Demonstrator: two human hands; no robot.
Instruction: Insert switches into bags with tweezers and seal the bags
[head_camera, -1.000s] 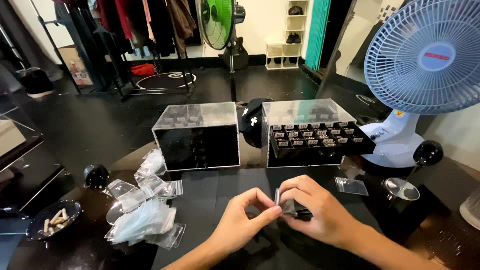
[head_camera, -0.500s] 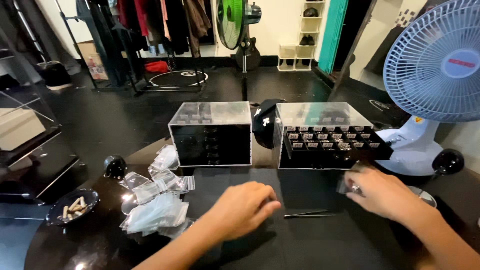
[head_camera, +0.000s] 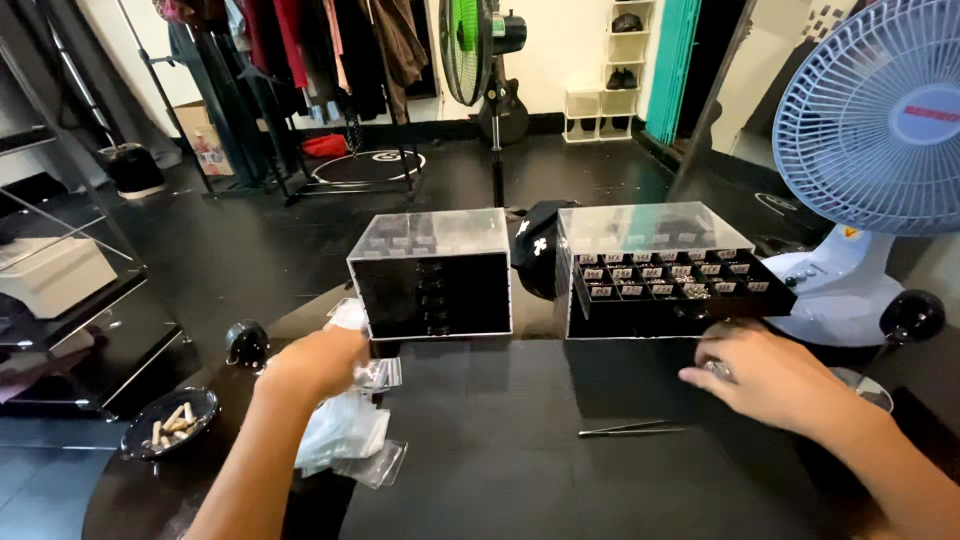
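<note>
My two hands no longer meet in front of me as they did a moment ago; they have split apart around the tweezers (head_camera: 632, 430), which now lie loose on the bench (head_camera: 520, 460), released from my grip. My left hand (head_camera: 318, 362) has swung far to the left of the tweezers and closes on a small clear bag (head_camera: 378, 374) at the top of the pile of clear bags (head_camera: 345, 438). My right hand (head_camera: 770, 380) has moved up and to the right of the tweezers, just below the open drawer (head_camera: 680, 282) of the right acrylic drawer box (head_camera: 640, 232); its fingers curl over something small, but I cannot tell what. The work looks to be turning from handling one piece to fetching a bag for it.
</note>
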